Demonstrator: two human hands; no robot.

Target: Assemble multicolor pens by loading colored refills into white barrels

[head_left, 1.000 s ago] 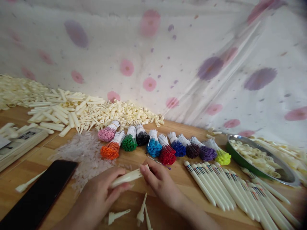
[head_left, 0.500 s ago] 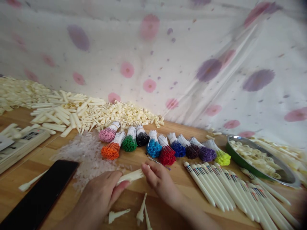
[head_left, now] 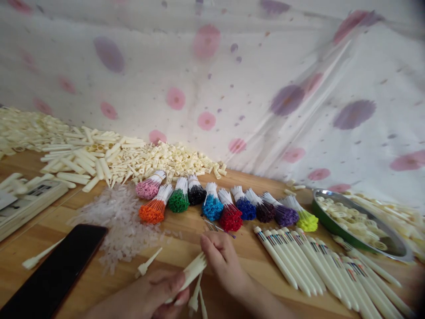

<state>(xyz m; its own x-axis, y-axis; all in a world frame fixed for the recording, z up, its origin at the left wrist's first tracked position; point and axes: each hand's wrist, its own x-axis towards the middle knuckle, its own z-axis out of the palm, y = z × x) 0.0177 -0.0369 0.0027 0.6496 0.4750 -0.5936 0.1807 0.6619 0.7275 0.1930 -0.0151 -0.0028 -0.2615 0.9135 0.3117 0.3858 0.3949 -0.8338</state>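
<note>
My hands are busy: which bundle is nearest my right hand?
The red bundle, between the light-blue bundle and the dark-blue bundle; it's the only bright red one and sits just beyond your right hand.

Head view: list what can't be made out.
All in head view:
Barrel: lower part, partly hidden by left hand.
Right hand: anything pinched, hidden by its own fingers.
Phone: near end, cut off by left and bottom edges.
Device: left part, cut off by left edge.
</note>
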